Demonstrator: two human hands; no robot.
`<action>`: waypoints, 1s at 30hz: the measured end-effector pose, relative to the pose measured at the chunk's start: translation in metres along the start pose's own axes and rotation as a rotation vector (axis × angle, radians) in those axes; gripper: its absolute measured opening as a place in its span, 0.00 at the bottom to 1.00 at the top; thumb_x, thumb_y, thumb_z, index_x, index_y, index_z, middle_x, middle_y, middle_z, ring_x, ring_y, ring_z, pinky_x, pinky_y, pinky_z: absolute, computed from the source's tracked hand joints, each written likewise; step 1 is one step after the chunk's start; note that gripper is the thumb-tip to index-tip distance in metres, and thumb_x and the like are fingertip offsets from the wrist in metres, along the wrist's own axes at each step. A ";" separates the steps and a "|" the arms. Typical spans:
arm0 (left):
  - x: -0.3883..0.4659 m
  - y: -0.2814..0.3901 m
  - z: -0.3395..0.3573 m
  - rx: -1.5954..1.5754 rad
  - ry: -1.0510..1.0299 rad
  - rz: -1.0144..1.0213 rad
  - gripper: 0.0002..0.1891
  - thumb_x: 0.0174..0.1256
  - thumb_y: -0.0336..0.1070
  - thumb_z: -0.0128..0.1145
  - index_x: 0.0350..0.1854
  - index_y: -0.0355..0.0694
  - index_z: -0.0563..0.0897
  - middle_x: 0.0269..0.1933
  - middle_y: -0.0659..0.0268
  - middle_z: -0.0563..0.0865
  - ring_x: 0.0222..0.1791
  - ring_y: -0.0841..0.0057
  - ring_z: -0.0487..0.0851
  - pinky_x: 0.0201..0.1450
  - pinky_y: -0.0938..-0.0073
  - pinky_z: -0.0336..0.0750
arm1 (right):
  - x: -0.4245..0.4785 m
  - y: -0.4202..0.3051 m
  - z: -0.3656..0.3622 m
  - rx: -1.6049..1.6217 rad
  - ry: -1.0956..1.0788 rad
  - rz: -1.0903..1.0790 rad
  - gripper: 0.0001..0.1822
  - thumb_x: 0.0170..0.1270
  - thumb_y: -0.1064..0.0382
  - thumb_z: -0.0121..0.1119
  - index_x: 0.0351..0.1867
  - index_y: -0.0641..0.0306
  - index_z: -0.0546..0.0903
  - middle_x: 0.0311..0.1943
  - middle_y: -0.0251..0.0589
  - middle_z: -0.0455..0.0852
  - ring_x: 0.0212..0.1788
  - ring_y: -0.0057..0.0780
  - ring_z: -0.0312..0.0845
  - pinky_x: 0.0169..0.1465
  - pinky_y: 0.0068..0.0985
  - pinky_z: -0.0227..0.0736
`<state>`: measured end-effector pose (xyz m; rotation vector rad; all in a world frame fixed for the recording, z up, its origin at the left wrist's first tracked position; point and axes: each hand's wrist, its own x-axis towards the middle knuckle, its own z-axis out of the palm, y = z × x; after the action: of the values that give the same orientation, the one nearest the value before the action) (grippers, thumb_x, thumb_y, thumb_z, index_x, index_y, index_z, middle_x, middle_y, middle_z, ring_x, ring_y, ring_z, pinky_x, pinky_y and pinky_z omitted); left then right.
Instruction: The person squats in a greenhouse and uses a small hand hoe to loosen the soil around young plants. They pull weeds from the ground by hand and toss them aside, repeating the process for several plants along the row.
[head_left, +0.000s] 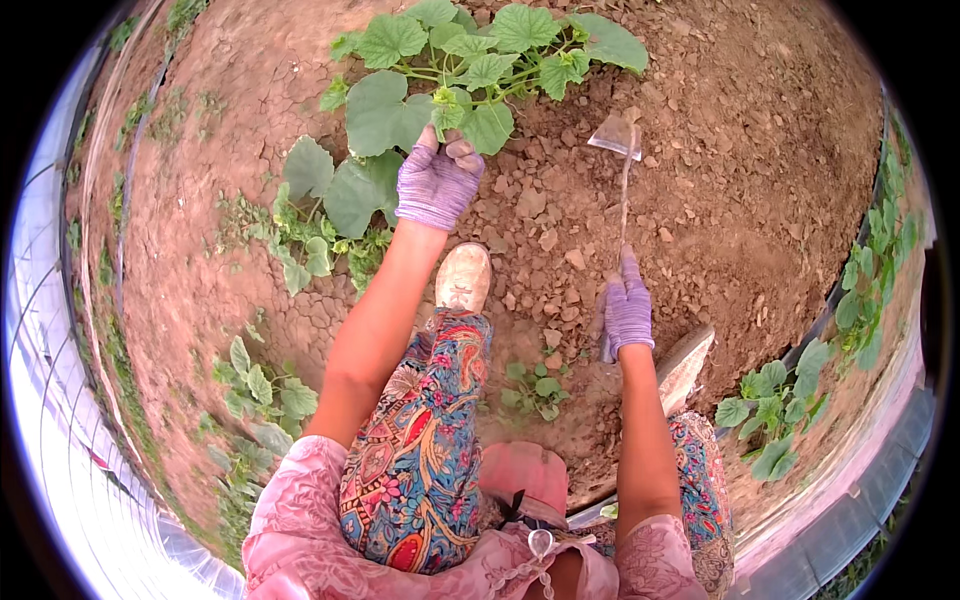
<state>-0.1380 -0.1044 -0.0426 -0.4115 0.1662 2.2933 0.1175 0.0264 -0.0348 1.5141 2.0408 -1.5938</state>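
Observation:
My left hand, in a purple knit glove, reaches into a broad-leaved vine plant. Its thumb and fingers pinch a shoot tip with small pale green leaves. Lower right, my right hand wears a matching glove and is closed around the handle of a small hand hoe. The hoe's flat metal blade rests on or just above loose soil, right of the plant. The fingers partly hide the handle's lower end.
Cloddy soil lies between my shoes. Small weeds grow near my legs. More vine plants stand at left and right. A pink rounded object sits below me. Plastic sheeting curves along the left rim.

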 end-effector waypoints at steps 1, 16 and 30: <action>-0.004 0.001 -0.002 -0.005 0.011 -0.015 0.10 0.61 0.37 0.51 0.29 0.35 0.70 0.26 0.67 0.70 0.26 0.78 0.69 0.30 0.78 0.66 | -0.002 -0.009 0.002 0.066 0.068 -0.071 0.28 0.60 0.67 0.40 0.64 0.52 0.56 0.26 0.45 0.73 0.22 0.26 0.66 0.31 0.25 0.67; -0.001 0.012 -0.010 0.001 -0.061 -0.029 0.11 0.61 0.38 0.50 0.46 0.45 0.74 0.30 0.71 0.75 0.26 0.78 0.72 0.30 0.75 0.68 | -0.066 0.019 0.049 -0.385 -0.135 -0.190 0.24 0.62 0.66 0.42 0.62 0.48 0.61 0.20 0.46 0.74 0.20 0.34 0.68 0.31 0.29 0.69; -0.053 -0.005 -0.076 0.875 0.281 -0.219 0.20 0.57 0.34 0.56 0.53 0.39 0.70 0.34 0.62 0.79 0.28 0.76 0.78 0.31 0.75 0.76 | -0.133 0.072 0.007 -0.243 -0.086 0.036 0.26 0.61 0.61 0.44 0.63 0.46 0.59 0.21 0.55 0.75 0.20 0.47 0.72 0.27 0.36 0.67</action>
<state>-0.0817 -0.1560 -0.0960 -0.2610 1.1467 1.7219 0.2331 -0.0645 -0.0008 1.3638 2.0604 -1.3173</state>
